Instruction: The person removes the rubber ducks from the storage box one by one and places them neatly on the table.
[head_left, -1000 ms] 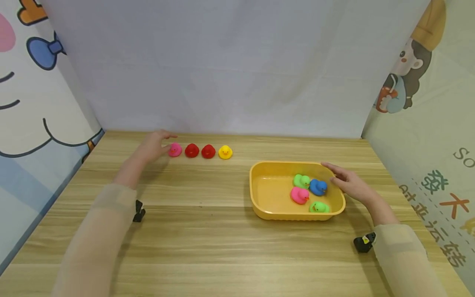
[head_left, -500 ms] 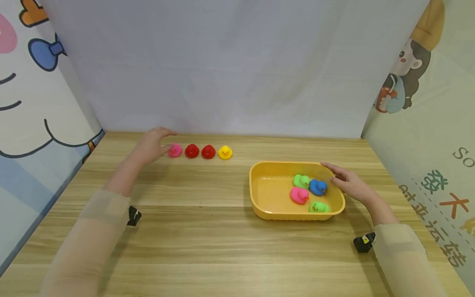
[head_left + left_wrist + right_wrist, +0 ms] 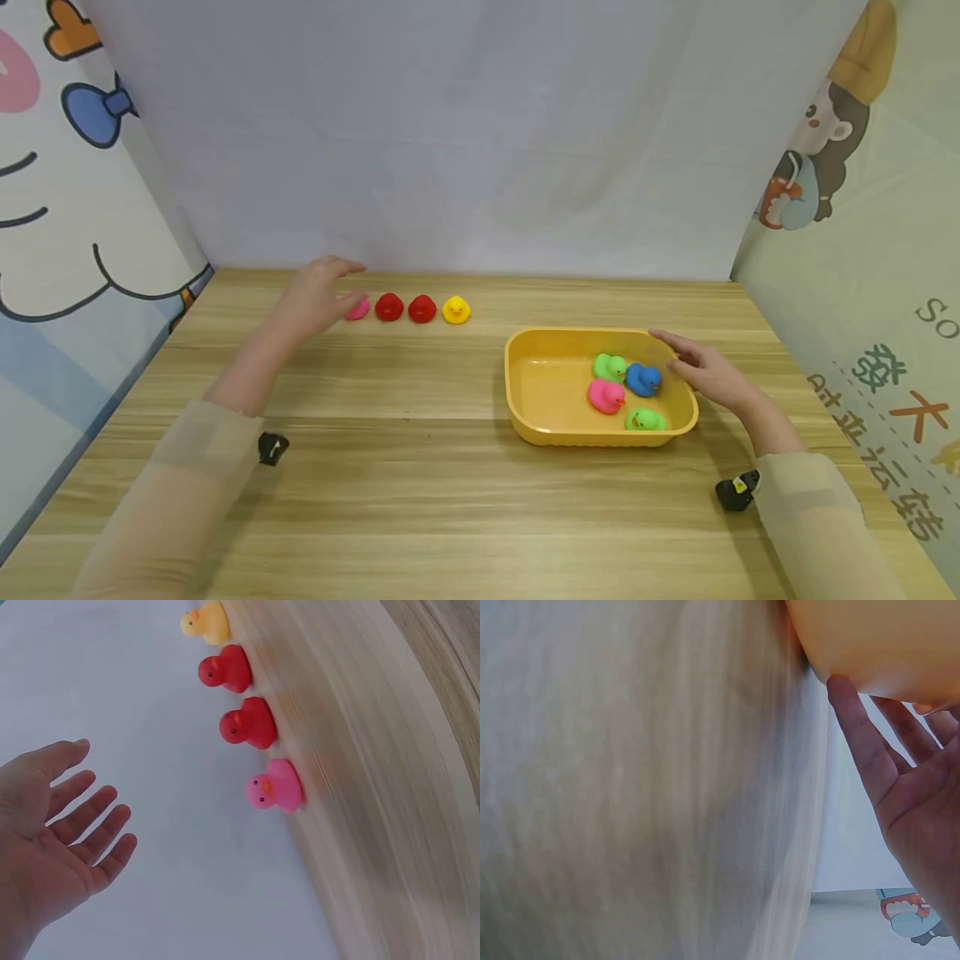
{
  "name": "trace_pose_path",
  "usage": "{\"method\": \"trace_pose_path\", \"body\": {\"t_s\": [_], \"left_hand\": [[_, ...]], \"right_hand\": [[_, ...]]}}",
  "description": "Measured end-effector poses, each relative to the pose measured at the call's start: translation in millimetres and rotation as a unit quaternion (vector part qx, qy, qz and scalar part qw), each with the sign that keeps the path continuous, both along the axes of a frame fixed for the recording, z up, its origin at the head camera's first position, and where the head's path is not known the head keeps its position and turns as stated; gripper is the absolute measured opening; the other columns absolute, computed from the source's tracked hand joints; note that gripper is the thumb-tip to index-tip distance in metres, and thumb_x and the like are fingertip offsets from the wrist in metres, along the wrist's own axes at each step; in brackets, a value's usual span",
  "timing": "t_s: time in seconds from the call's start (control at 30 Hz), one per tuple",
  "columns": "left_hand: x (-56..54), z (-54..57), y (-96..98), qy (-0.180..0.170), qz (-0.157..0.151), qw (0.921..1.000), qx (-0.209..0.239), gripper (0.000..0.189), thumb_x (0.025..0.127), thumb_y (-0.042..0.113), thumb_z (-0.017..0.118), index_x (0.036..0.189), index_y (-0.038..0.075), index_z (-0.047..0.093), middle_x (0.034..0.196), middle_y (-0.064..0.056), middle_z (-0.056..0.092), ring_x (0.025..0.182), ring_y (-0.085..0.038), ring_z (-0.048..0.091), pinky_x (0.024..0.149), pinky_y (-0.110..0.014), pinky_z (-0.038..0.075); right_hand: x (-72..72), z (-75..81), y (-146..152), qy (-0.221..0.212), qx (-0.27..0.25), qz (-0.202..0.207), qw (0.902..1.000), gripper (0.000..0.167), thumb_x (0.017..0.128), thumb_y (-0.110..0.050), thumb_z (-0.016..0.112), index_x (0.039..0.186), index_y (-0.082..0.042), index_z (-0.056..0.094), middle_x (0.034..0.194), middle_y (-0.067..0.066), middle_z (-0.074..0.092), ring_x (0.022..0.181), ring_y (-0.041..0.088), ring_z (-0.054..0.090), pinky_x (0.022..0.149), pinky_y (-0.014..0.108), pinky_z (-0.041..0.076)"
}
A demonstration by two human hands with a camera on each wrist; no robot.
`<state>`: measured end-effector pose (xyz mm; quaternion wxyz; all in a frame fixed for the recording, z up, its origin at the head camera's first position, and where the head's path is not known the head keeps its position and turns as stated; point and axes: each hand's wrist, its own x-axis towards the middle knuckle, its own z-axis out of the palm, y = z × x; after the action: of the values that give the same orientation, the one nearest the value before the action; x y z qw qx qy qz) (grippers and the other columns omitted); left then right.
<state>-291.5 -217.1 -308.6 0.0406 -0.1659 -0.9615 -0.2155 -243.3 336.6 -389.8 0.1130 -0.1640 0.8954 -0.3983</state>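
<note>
My left hand [image 3: 309,302] hovers over the far left of the table beside a pink rubber duck [image 3: 361,312], which its thumb partly covers in the head view. In the left wrist view, the fingers [image 3: 94,844] are spread and relaxed, with a gap to the pink duck [image 3: 277,787]. Two red ducks [image 3: 389,307] and a yellow duck [image 3: 456,310] continue that row. My right hand [image 3: 712,375] rests against the right end of a yellow-orange plastic basin [image 3: 551,437], its thumb touching the outer wall in the right wrist view. Inside lie green [image 3: 610,367], blue [image 3: 643,380] and pink ducks [image 3: 606,396].
The wooden table [image 3: 420,500] ends at a pale cloth [image 3: 480,142] behind the duck row. Printed cartoon sheets [image 3: 892,317] stand at both sides. Small black devices [image 3: 737,492] are strapped at both wrists.
My left hand draws back slightly, then shifts a little right, covering more of the row's pink duck in the head view. The right hand, basin and ducks stay in place.
</note>
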Motion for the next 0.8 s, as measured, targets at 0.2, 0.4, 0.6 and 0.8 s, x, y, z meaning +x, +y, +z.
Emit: {"method": "trace_pose_path", "body": {"t_s": [0.2,0.4,0.6,0.8], "left_hand": [[11.9,7.0,11.2,0.022,0.001,0.9996,0.017,0.045,0.089,0.018,0.064,0.129,-0.001,0.054,0.130,-0.024,0.052,0.124,-0.040,0.043,0.105,-0.053,0.035],[23.1,13.8,25.0,0.022,0.000,0.9992,0.035,0.048,0.089,0.023,0.064,0.131,0.001,0.053,0.132,-0.021,0.051,0.126,-0.039,0.042,0.106,-0.053,0.034],[31.4,20.5,39.9,0.041,-0.011,0.9980,0.047,0.048,0.090,0.023,0.063,0.130,0.001,0.053,0.133,-0.021,0.052,0.127,-0.039,0.041,0.107,-0.052,0.032],[40.0,28.4,55.8,0.043,-0.011,0.9979,0.048,0.049,0.090,0.024,0.063,0.133,0.002,0.051,0.134,-0.019,0.051,0.128,-0.038,0.040,0.108,-0.050,0.033]], "right_hand": [[-0.5,-1.0,0,0.008,-0.003,0.006,0.9999,0.049,0.100,-0.014,0.044,0.148,-0.012,0.031,0.152,0.020,0.025,0.128,0.037,0.036,0.082,0.013,0.042],[-0.7,-0.5,-1,0.011,-0.007,0.007,0.9999,0.049,0.100,-0.012,0.043,0.148,-0.012,0.031,0.152,0.019,0.027,0.122,0.033,0.038,0.081,0.012,0.042],[-0.9,0.0,-2,0.017,-0.007,0.011,0.9998,0.049,0.100,-0.011,0.043,0.148,-0.011,0.031,0.151,0.019,0.028,0.115,0.028,0.040,0.079,0.014,0.043],[-1.8,-1.5,-1,0.011,-0.022,0.012,0.9996,0.050,0.099,-0.009,0.044,0.148,-0.010,0.031,0.142,0.021,0.037,0.075,0.013,0.047,0.060,0.024,0.045]]}}
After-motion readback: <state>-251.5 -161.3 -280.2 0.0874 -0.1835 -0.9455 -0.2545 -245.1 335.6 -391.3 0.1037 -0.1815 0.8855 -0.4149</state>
